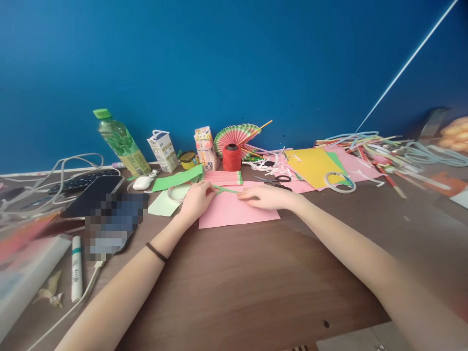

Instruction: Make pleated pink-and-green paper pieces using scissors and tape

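Observation:
My left hand (196, 200) and my right hand (263, 197) both rest on a pink paper sheet (234, 214) lying on the brown table (234, 273). Between them runs a thin green paper strip (226, 189); each hand pinches one end of it, fingers closed. Just beyond the strip lies a pleated pink paper piece with green edge (222, 178). A roll of tape (179, 192) sits beside my left hand, on pale green paper (163, 204).
A red thread spool (231, 158), a pleated paper fan (237, 134), scissors (275, 181), a tape ring (340, 183), yellow paper (312, 165) and paper strips (380, 151) lie behind. At left: a green bottle (120, 142), cartons (163, 150), phone (93, 195), glue stick (76, 267), cables (54, 170).

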